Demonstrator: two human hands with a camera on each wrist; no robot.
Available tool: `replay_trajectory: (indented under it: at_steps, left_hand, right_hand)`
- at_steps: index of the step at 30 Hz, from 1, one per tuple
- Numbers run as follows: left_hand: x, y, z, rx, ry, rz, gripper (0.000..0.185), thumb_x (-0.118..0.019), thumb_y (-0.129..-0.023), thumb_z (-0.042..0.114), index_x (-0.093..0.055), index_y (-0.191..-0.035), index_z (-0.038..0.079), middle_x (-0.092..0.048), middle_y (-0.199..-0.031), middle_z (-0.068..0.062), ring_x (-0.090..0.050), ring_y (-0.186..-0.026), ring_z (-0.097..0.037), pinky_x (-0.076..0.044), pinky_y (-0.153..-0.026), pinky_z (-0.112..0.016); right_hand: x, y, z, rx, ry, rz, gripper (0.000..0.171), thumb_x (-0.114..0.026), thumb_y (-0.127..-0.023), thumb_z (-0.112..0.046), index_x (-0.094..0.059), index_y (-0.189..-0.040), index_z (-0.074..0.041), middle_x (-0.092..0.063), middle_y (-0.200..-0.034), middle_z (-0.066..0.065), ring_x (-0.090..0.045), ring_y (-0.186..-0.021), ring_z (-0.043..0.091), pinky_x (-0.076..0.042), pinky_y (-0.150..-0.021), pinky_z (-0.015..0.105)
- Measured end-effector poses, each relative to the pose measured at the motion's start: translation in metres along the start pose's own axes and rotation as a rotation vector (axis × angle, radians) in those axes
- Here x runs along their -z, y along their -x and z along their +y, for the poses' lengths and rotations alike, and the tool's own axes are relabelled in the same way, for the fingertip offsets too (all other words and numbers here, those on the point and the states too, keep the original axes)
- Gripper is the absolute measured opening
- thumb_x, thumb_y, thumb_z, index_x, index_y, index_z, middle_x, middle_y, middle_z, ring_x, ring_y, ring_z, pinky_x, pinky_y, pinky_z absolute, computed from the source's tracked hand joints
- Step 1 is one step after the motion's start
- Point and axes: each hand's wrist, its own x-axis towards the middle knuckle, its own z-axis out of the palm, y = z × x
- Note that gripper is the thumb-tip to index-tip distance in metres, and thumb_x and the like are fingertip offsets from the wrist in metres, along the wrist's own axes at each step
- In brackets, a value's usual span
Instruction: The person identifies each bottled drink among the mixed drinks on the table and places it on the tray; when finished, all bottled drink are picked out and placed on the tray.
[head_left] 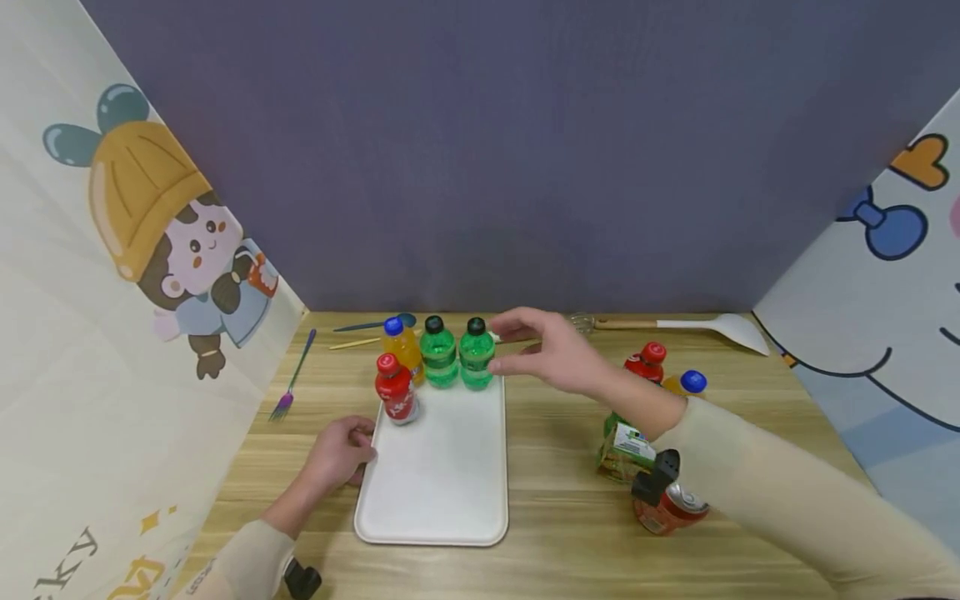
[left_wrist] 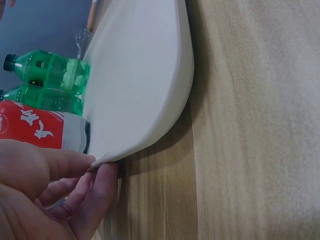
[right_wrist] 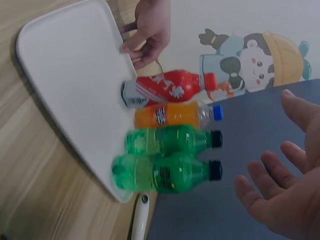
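We see the right-hand green bottle (head_left: 477, 360) standing upright at the far right corner of the white tray (head_left: 442, 475), just beside the fingertips of the right hand (head_left: 558, 354) and apart from them. Next to it along the far end stand the other green bottle (head_left: 438, 358) and the orange bottle (head_left: 408, 348), with the red bottle (head_left: 396, 392) nearer us at the left edge. The right hand's thumb and fingers are spread wide, and in the right wrist view we see the gap between them and the black caps. On the opposite side, the left hand (head_left: 339, 454) pinches the tray's left rim, its thumb on top and a finger beneath, near the red bottle's base.
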Motion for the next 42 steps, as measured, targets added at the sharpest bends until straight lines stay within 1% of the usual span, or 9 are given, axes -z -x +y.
replay_trajectory:
  at_steps: [10,13,17,22,24,27,31,37,42]
  left_hand:
    - [0.000,0.004,0.003,0.014,-0.006,0.005,0.046,-0.069,-0.085,-0.008,-0.059,-0.130,-0.009,-0.064,-0.095,-0.015,-0.063,-0.074,-0.021,-0.064,-0.052,-0.037]
    - [0.000,0.004,0.003,0.007,-0.005,0.008,0.046,-0.069,-0.084,-0.008,-0.059,-0.129,-0.009,-0.064,-0.094,-0.015,-0.063,-0.073,-0.021,-0.064,-0.052,-0.037]
    - [0.000,0.005,0.004,0.008,-0.004,0.000,0.047,-0.068,-0.085,-0.008,-0.058,-0.131,-0.009,-0.064,-0.095,-0.015,-0.063,-0.073,-0.021,-0.064,-0.052,-0.036]
    - [0.002,0.005,0.006,-0.005,-0.004,-0.014,0.046,-0.068,-0.086,-0.008,-0.057,-0.131,-0.011,-0.064,-0.095,-0.017,-0.064,-0.073,-0.022,-0.064,-0.052,-0.036]
    - [0.003,0.004,0.006,-0.001,0.001,-0.015,0.046,-0.068,-0.086,-0.008,-0.058,-0.130,-0.010,-0.063,-0.096,-0.017,-0.064,-0.074,-0.023,-0.064,-0.052,-0.037]
    - [0.003,0.004,0.005,0.002,0.006,-0.020,0.044,-0.069,-0.086,-0.007,-0.058,-0.129,-0.009,-0.063,-0.096,-0.017,-0.064,-0.075,-0.022,-0.064,-0.052,-0.037]
    - [0.003,0.003,0.005,-0.003,0.011,-0.026,0.043,-0.068,-0.086,-0.008,-0.058,-0.129,-0.010,-0.063,-0.096,-0.017,-0.063,-0.075,-0.022,-0.064,-0.052,-0.038]
    - [0.003,0.002,0.001,0.027,0.010,-0.029,0.046,-0.068,-0.087,-0.008,-0.058,-0.131,-0.008,-0.063,-0.099,-0.017,-0.064,-0.077,-0.023,-0.065,-0.054,-0.037]
    - [0.002,0.000,0.000,0.039,0.010,-0.031,0.046,-0.069,-0.087,-0.007,-0.058,-0.132,-0.006,-0.063,-0.101,-0.017,-0.065,-0.078,-0.023,-0.065,-0.055,-0.037]
  right_hand:
    - [0.051,0.040,0.014,-0.039,0.092,0.111,0.053,-0.082,-0.089,-0.026,-0.061,-0.136,-0.012,-0.065,-0.132,0.006,-0.062,-0.124,0.027,-0.058,-0.099,0.046]
    - [0.064,0.054,0.019,-0.064,0.125,0.147,0.052,-0.080,-0.091,-0.030,-0.061,-0.137,-0.014,-0.065,-0.133,0.005,-0.062,-0.124,0.026,-0.059,-0.097,0.034]
    - [0.078,0.072,0.024,-0.110,0.148,0.192,0.052,-0.078,-0.092,-0.033,-0.060,-0.138,-0.016,-0.064,-0.134,0.004,-0.063,-0.121,0.021,-0.060,-0.088,0.019]
    - [0.093,0.092,0.030,-0.144,0.184,0.261,0.051,-0.076,-0.094,-0.032,-0.059,-0.139,-0.017,-0.063,-0.135,0.005,-0.062,-0.113,0.003,-0.059,-0.084,0.015]
    - [0.098,0.100,0.034,-0.177,0.195,0.289,0.050,-0.075,-0.094,-0.034,-0.059,-0.139,-0.019,-0.063,-0.136,0.004,-0.061,-0.113,0.001,-0.058,-0.084,0.014]
    - [0.107,0.113,0.043,-0.222,0.245,0.318,0.051,-0.074,-0.095,-0.037,-0.058,-0.140,-0.020,-0.062,-0.138,0.005,-0.062,-0.118,0.011,-0.056,-0.082,0.011]
    - [0.116,0.129,0.055,-0.250,0.296,0.354,0.052,-0.071,-0.097,-0.038,-0.056,-0.142,-0.016,-0.060,-0.138,0.009,-0.058,-0.124,0.026,-0.050,-0.081,0.004]
    - [0.122,0.145,0.070,-0.290,0.281,0.400,0.054,-0.071,-0.097,-0.038,-0.054,-0.143,-0.014,-0.057,-0.134,0.007,-0.053,-0.115,-0.001,-0.048,-0.080,0.002]
    - [0.123,0.155,0.084,-0.331,0.269,0.403,0.058,-0.071,-0.096,-0.042,-0.053,-0.144,-0.013,-0.057,-0.131,0.000,-0.050,-0.111,-0.008,-0.049,-0.079,0.003]
